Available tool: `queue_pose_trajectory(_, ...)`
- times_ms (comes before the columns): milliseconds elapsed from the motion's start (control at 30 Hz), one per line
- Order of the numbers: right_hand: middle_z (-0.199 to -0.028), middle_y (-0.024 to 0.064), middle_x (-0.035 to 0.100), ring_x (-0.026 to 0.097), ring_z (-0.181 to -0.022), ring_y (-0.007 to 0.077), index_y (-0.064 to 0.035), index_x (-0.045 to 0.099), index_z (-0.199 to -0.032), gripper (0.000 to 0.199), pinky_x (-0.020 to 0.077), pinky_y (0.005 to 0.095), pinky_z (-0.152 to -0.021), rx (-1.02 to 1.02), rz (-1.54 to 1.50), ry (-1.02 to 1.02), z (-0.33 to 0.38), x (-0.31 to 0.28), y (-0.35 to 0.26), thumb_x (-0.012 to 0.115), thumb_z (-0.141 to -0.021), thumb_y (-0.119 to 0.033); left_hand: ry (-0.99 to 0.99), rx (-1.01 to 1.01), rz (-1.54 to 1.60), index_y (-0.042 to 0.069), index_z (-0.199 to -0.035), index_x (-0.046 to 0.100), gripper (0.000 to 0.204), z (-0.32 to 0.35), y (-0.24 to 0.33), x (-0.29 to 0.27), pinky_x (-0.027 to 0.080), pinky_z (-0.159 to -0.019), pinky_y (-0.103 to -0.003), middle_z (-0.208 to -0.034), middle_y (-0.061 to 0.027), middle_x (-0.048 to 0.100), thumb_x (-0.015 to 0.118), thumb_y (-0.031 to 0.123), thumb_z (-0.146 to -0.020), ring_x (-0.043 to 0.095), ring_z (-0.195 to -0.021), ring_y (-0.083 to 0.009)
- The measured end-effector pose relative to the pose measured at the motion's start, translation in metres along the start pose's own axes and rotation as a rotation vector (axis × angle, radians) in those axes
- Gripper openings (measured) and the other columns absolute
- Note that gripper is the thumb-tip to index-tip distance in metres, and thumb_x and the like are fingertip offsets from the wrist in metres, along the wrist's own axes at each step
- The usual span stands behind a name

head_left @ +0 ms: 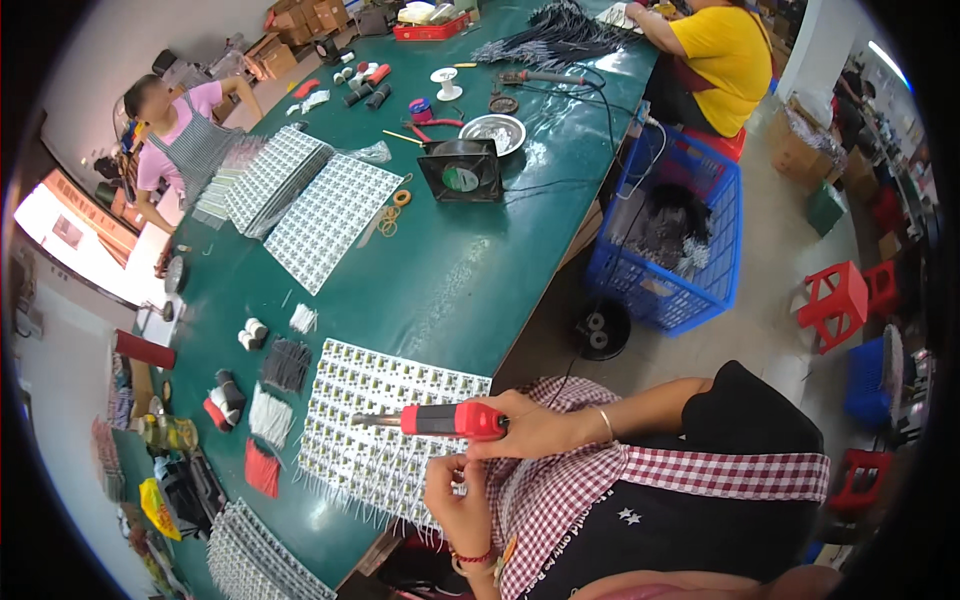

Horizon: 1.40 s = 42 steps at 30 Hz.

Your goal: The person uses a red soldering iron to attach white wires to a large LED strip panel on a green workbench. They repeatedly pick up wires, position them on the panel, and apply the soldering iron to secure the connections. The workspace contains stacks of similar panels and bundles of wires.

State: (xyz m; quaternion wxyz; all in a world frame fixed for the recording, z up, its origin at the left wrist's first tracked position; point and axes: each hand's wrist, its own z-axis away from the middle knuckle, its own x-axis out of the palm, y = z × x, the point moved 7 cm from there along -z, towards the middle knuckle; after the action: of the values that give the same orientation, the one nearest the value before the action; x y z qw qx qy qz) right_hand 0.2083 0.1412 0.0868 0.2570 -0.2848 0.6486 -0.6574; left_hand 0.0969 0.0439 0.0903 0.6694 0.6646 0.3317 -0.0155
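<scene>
My right hand (540, 425) is wrapped round a red and black soldering gun (440, 421), its metal tip pointing left. Under the tip lies a white sheet of small circuit boards (375, 385), with thin pale wires sticking out along its near edge. Close below the gun's handle is my left hand (460, 502), fingers curled and pinched at the sheet's right side. Whatever it pinches is too small to make out. Left of the sheet lie bundles of black wires (286, 364), white wires (270, 415) and red wires (262, 468).
Stacked board sheets (280, 175) and a black fan (460, 170) stand farther up the green table (440, 290). Another sheet (262, 560) lies bottom left. A blue crate (665, 290) stands beside the table. One person (195, 135) is across it, another (715, 65) at the far end.
</scene>
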Motion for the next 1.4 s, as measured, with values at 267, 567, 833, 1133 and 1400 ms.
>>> queue_pose_trajectory(267,-0.093,0.0059,0.067,0.059,-0.087,0.0102,0.0023,0.059,-0.116,0.041,0.0491,0.0279,-0.079,0.187,-0.12,0.005,-0.034,-0.005,0.009,0.074,-0.082,-0.015,0.076,-0.045,-0.072,0.001,-0.078,0.057,0.008,-0.014,-0.034,-0.024,0.041,-0.063,-0.034,-0.074,-0.0101,0.053,0.064,-0.001,-0.079,0.05,-0.067,-0.0243)
queue_pose_trajectory(567,-0.08,0.0086,0.062,0.063,-0.076,0.0182,0.0043,0.047,-0.126,0.054,0.0546,0.0317,-0.067,0.099,-0.262,0.065,-0.007,-0.001,0.028,0.065,-0.092,-0.035,0.29,0.011,-0.303,0.001,-0.082,0.066,0.008,0.005,-0.09,-0.133,0.043,-0.06,-0.029,-0.073,-0.0072,0.057,0.068,-0.004,-0.077,0.054,-0.064,-0.0184)
queue_pose_trajectory(833,-0.06,0.0038,0.047,0.048,-0.047,0.0128,0.005,0.043,-0.12,0.061,0.05,0.0303,-0.05,0.238,-0.177,-0.091,-0.001,0.019,0.031,0.062,-0.091,-0.045,0.302,0.142,-0.319,0.005,-0.086,0.069,0.014,-0.008,-0.093,-0.113,0.041,-0.06,-0.032,-0.071,-0.0059,0.049,0.07,-0.003,-0.074,0.05,-0.068,-0.0201)
queue_pose_trajectory(1133,-0.063,0.0057,0.05,0.049,-0.052,0.0133,0.006,0.049,-0.114,0.04,0.0449,0.0286,-0.05,0.313,-0.104,-0.093,0.013,0.034,0.042,0.061,-0.094,-0.027,0.188,0.277,-0.498,0.009,-0.086,0.068,0.021,-0.019,-0.093,-0.117,0.041,-0.065,-0.034,-0.074,-0.0043,0.047,0.068,-0.003,-0.069,0.049,-0.072,-0.0221)
queue_pose_trajectory(1400,-0.062,0.0058,0.049,0.049,-0.053,0.0145,0.0051,0.048,-0.117,0.045,0.0449,0.0308,-0.053,0.363,-0.007,-0.069,0.029,0.027,0.044,0.062,-0.093,-0.03,0.164,0.293,-0.495,0.009,-0.084,0.065,0.02,-0.022,-0.092,-0.107,0.038,-0.066,-0.033,-0.075,-0.0033,0.045,0.06,-0.001,-0.068,0.047,-0.074,-0.0205)
